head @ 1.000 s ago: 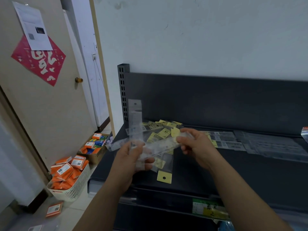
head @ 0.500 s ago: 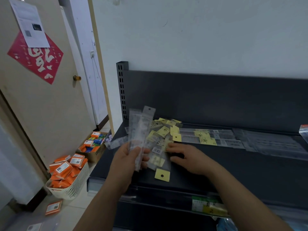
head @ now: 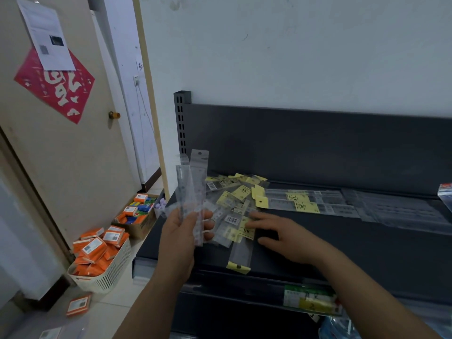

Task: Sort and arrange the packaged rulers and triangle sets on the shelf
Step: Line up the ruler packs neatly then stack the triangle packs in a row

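My left hand [head: 181, 237] holds a small upright bunch of clear packaged rulers [head: 194, 189] above the left end of the dark shelf [head: 367, 243]. A loose heap of ruler packets with yellow labels [head: 236, 204] lies on the shelf just right of that bunch. My right hand [head: 281, 236] rests palm down on the near edge of the heap, fingers spread and touching a yellow-labelled packet [head: 247, 232]. One clear packet with a yellow tab [head: 239, 259] reaches to the shelf's front edge. Longer packaged rulers [head: 305, 204] lie flat in a row toward the right.
More clear flat packets [head: 403, 211] cover the shelf's right part. A white basket of orange boxes [head: 102, 255] and a cardboard box of small packs [head: 137, 216] stand on the floor at the left, beside a door [head: 61, 143]. A price label [head: 308, 299] sits on the shelf's front rail.
My right hand let go of the ruler it shared with the left, dropped to the heap on the shelf and now lies flat there. The left hand's bunch now stands upright.
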{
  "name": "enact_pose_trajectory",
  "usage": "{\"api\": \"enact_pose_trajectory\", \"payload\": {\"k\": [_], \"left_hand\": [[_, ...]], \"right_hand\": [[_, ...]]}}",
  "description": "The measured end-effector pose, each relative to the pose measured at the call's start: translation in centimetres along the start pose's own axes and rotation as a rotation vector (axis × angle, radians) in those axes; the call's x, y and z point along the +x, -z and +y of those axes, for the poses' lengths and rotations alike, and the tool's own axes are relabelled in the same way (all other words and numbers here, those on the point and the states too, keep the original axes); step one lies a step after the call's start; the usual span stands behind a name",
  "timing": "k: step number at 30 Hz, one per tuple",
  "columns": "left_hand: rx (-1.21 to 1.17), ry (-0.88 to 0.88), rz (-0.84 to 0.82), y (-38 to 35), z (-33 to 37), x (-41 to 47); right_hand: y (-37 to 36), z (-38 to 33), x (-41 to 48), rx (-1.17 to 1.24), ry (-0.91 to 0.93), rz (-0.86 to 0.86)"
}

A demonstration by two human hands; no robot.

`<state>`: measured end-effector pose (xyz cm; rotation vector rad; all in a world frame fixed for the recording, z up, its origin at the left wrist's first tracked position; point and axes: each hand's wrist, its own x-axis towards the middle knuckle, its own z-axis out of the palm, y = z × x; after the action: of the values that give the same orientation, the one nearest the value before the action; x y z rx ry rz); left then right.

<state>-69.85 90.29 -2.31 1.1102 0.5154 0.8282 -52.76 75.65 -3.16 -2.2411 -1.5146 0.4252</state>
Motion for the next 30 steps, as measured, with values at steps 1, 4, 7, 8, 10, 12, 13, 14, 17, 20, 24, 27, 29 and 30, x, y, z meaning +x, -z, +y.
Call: {"api": "enact_pose_trajectory", "payload": {"k": [1, 4, 7, 8, 10, 12, 13, 14, 17, 20, 24, 27, 29, 30], "left_hand": [[-0.007, -0.004, 0.007, 0.0, 0.0, -0.1], [-0.024, -0.017, 0.064, 0.6, 0.2, -0.1], [0.046, -0.036, 0.109, 2.0, 0.7, 0.5], [0.073, -0.041, 0.119, 2.4, 0.9, 0.6], [0.103, -0.039, 0.134, 3.0, 1.4, 0.7], [0.132, -0.034, 0.144, 3.4, 1.8, 0.7], [0.147, -0.034, 0.155, 3.5, 2.0, 0.7], [0.158, -0.035, 0.167, 3.8, 2.3, 0.6], [0.162, -0.026, 0.180, 4.2, 3.1, 0.5], [0.170, -0.009, 0.175, 4.3, 3.3, 0.6], [0.165, 0.030, 0.155, 3.8, 3.3, 1.2], [0.130, 0.051, 0.142, 3.3, 3.5, 2.3], [0.140, 0.055, 0.142, 3.1, 3.6, 3.2], [0.142, 0.054, 0.145, 3.1, 3.5, 3.7]], "right_hand": [[0.0, 0.1, 0.2, -0.002, 0.003, -0.016], [0.2, 0.1, 0.6, -0.023, 0.000, -0.038], [0.3, -0.1, 1.1, -0.056, 0.008, 0.026], [0.3, -0.4, 1.4, -0.054, 0.013, 0.076], [0.3, -1.0, 2.4, -0.052, 0.029, 0.138], [0.2, -1.9, 3.8, -0.060, 0.052, 0.137], [0.1, -2.4, 4.5, -0.046, 0.066, 0.127], [-0.1, -3.0, 5.1, -0.028, 0.075, 0.108], [-0.3, -4.1, 6.0, -0.074, 0.121, 0.023], [0.0, -4.1, 6.1, -0.115, 0.133, 0.025], [0.8, -3.3, 8.4, -0.046, 0.049, 0.202], [1.4, -3.0, 10.7, -0.027, 0.003, 0.283], [1.7, -2.9, 12.2, -0.005, -0.007, 0.304], [1.8, -3.0, 13.0, 0.000, -0.007, 0.286]]}}
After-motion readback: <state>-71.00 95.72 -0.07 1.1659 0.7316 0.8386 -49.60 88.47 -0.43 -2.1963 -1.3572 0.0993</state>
